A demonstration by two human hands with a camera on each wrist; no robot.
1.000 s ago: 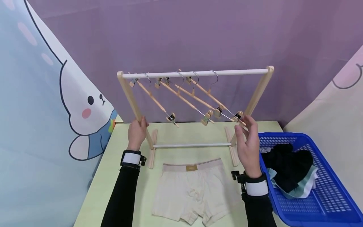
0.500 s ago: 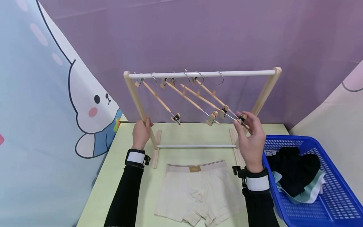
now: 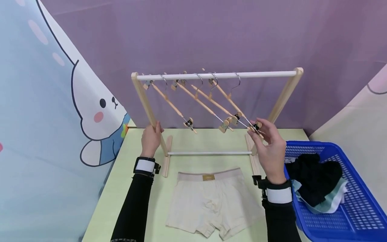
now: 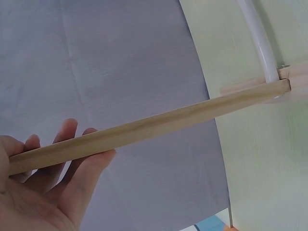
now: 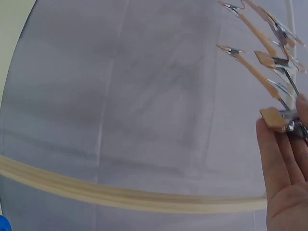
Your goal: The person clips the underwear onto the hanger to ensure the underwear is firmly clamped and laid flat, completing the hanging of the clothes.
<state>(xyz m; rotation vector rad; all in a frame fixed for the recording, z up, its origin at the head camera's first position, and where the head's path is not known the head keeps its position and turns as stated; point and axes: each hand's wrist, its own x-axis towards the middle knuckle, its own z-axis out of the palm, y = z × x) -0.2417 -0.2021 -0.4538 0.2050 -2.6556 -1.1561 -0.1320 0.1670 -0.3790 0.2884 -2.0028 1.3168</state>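
A small wooden clothes rack with a white top rod (image 3: 263, 74) stands on the table. Its left post (image 4: 163, 119) is in the grip of my left hand (image 3: 151, 140), thumb on one side and fingers on the other in the left wrist view. Several wooden clip hangers hang by metal hooks from the rod, slanting toward me. My right hand (image 3: 271, 148) pinches the near end of the rightmost clip hanger (image 3: 227, 97), at its clip (image 5: 273, 119). Cream boxer shorts (image 3: 208, 201) lie flat on the table in front of the rack, waistband toward it.
At the right, a blue plastic basket (image 3: 361, 188) holds black clothing (image 3: 315, 176) and a green and white piece (image 3: 328, 205). A lower white rod (image 3: 208, 153) joins the rack's feet. Behind the pale green table (image 3: 121, 198) hangs a purple cloth (image 3: 211, 33).
My right fingers have come in around the rightmost hanger's near end and now pinch its clip. The left hand keeps hold of the post. The head view has shifted slightly.
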